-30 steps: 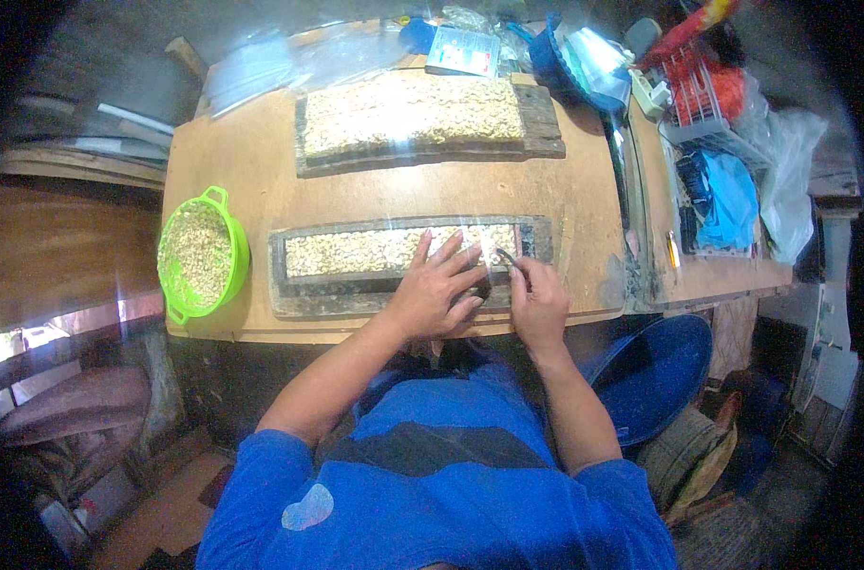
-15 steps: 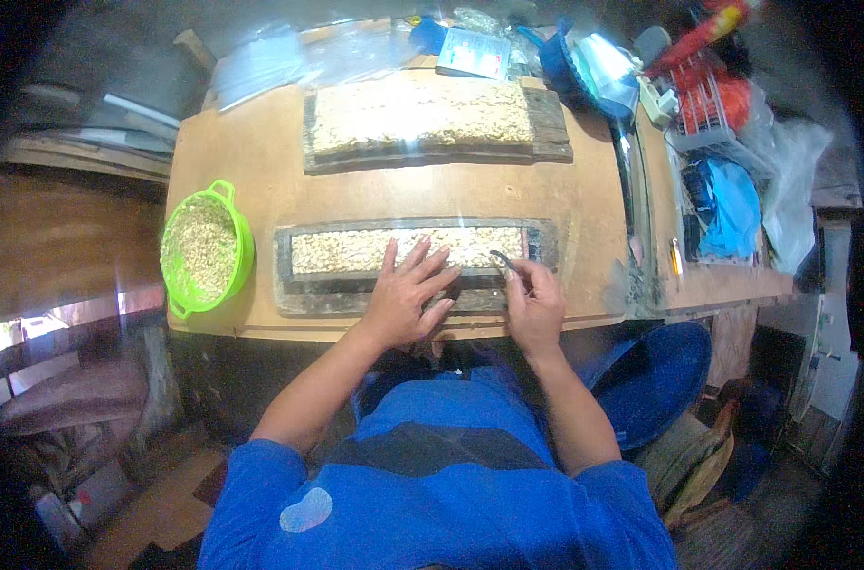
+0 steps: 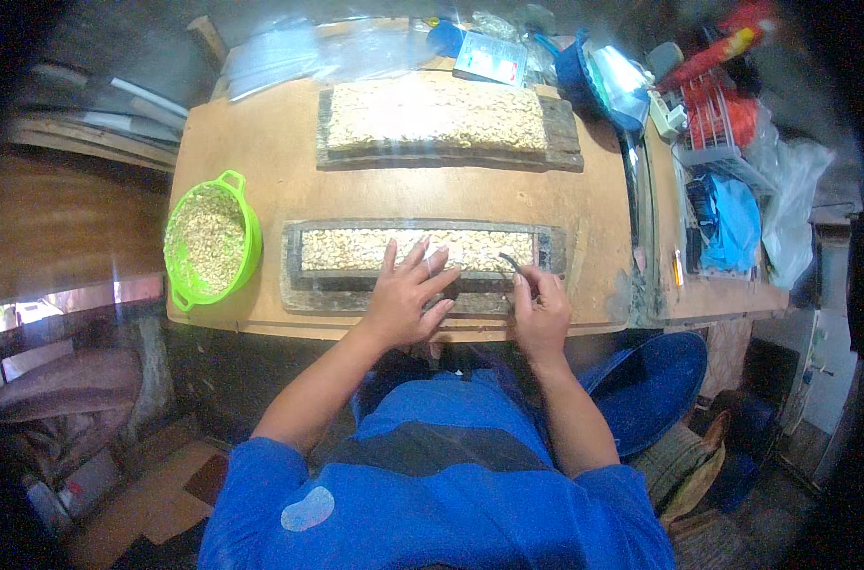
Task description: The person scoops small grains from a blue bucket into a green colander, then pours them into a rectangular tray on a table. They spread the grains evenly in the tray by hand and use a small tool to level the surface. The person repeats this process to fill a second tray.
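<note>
A long, narrow wooden tray (image 3: 332,301) lies near the table's front edge, its slot packed with pale split nuts or beans (image 3: 341,251). My left hand (image 3: 408,299) rests palm down on the tray's middle, fingers spread, fingertips on the pale pieces. At the tray's right end my right hand (image 3: 543,313) pinches a small, dark, curved tool (image 3: 510,260) between thumb and fingers. The tool's tip hangs over the pieces; whether it touches them I cannot tell. Farther back lies a wider wooden board (image 3: 563,142) covered with similar pale pieces, partly washed out by glare.
A lime-green colander (image 3: 250,242) with loose pale pieces stands at the left. Clear plastic sheets (image 3: 375,52), a flat clear box (image 3: 490,59) and a blue basin (image 3: 574,71) line the back. Right are a wire basket (image 3: 717,123) and blue plastic (image 3: 733,223).
The whole table has shifted slightly right in the picture. The curved tool now shows more of its length above my right fingers. My left hand stays spread on the tray.
</note>
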The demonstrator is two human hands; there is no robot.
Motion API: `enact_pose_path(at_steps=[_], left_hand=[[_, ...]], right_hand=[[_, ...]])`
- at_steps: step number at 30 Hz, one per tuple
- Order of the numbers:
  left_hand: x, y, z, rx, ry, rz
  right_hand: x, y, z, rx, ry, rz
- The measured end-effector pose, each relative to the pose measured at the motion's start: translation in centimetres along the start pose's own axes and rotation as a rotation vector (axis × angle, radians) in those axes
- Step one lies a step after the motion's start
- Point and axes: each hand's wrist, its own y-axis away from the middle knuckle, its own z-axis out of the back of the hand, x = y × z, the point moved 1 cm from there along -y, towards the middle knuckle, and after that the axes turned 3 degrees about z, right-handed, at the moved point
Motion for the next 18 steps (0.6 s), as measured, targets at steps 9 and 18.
enact_pose_path(at_steps=[9, 18], left_hand=[[1.7, 1.7, 1.3, -0.007, 0.008, 0.047], [1.8, 1.7, 1.4, -0.030, 0.009, 0.043]], right_hand=[[1.6, -0.1, -2.8, 0.082, -0.087, 0.025], [2.8, -0.5, -4.4, 0.142, 0.021, 0.210]])
